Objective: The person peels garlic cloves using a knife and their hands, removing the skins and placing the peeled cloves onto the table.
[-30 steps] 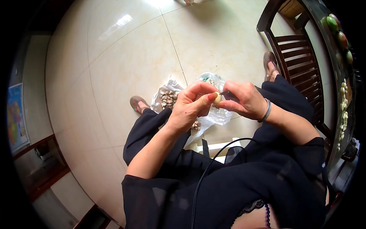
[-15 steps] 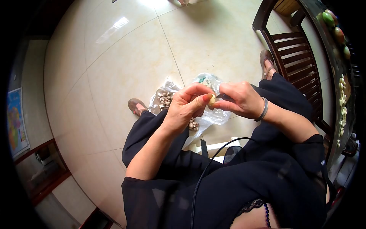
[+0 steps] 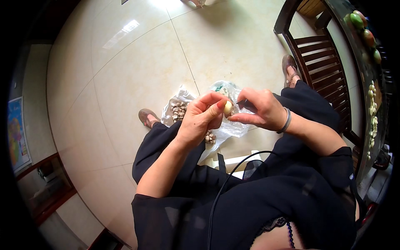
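My left hand pinches a pale yellow, oval peeled piece between thumb and fingertips; whether it is a seed or a clove I cannot tell. Just right of it, my right hand is closed around a small dark-bladed knife, its handle hidden in the palm. The thumb of that hand is stretched toward the piece, with a narrow gap between. Below the hands, a clear plastic bag lies spread on the floor. Brown-and-white unpeeled pieces sit on it at the left, partly covered by my left hand.
A dark table at the right bears several green-red mangoes and a row of pale peeled pieces. A slatted wooden chair stands beside it. A black cable crosses my lap, near a white stool edge.
My right thumb and the knife have drawn back slightly from the pale piece, so more of it shows. My left hand still pinches it.
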{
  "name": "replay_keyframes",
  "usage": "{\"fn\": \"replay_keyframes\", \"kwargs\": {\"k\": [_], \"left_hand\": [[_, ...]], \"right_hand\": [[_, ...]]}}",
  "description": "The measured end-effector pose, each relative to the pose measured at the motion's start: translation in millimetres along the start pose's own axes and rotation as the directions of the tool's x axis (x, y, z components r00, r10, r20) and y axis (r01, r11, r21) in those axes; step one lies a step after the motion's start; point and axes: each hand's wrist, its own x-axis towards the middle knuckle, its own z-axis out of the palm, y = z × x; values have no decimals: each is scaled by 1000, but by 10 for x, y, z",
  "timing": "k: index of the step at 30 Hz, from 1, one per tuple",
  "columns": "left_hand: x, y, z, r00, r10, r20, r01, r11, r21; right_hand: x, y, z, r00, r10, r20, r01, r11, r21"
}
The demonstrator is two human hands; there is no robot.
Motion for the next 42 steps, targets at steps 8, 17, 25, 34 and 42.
{"fn": "replay_keyframes", "kwargs": {"k": [8,17,25,34,42], "left_hand": [[14,-95,47,989,-12,-147,14,1000,9],[56,-210,28,997,40,-67,-44,997,-63],[78,-216,68,994,54,-98,-63,993,-100],[77,-198,90,986,57,-159,-80,987,-141],[38,-147,45,988,15,-152,-53,967,-250]], "right_hand": [[13,27,56,974,-142,-175,170,973,157],[-20,90,113,982,-17,-189,73,952,296],[-9,99,126,968,-15,-251,59,984,167],[-24,142,137,975,9,-223,16,994,112],[17,13,49,974,123,-190,-83,975,205]]}}
